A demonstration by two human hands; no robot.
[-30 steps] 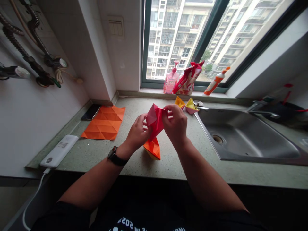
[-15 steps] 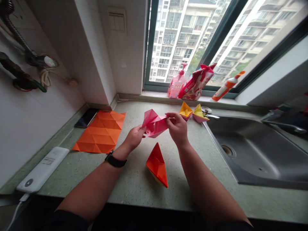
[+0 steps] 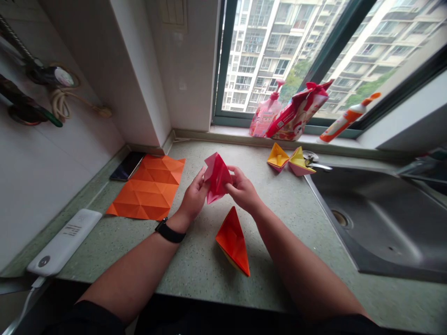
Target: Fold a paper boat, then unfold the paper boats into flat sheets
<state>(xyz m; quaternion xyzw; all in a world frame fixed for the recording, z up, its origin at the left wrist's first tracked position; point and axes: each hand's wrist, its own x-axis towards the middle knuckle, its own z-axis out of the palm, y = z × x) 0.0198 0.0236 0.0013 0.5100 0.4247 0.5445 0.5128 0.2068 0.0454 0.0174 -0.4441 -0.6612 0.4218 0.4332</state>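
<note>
Between my two hands is a pink folded paper (image 3: 217,178), held above the counter with its creased faces bent together. My left hand (image 3: 194,195) grips its left side, thumb up along the paper. On the right edge, the fingers and thumb of my right hand (image 3: 241,188) pinch it. Just below on the counter sits an orange paper boat (image 3: 234,242) with a yellowish underside. To the left lies a creased orange paper sheet (image 3: 146,188), spread flat. A yellow-orange paper boat (image 3: 278,157) and a yellow and pink paper boat (image 3: 301,162) stand near the sink.
A phone (image 3: 127,165) touches the orange sheet's upper left. A white power bank (image 3: 66,239) with a cable lies at the left edge. The steel sink (image 3: 380,218) takes up the right. A pink pump bottle (image 3: 265,116), red bag (image 3: 300,114) and orange-white bottle (image 3: 345,120) line the sill.
The pink paper has gone from stretched wide to a narrower, more upright shape. My right hand has moved left, closer to my left hand. The camera view has shifted slightly.
</note>
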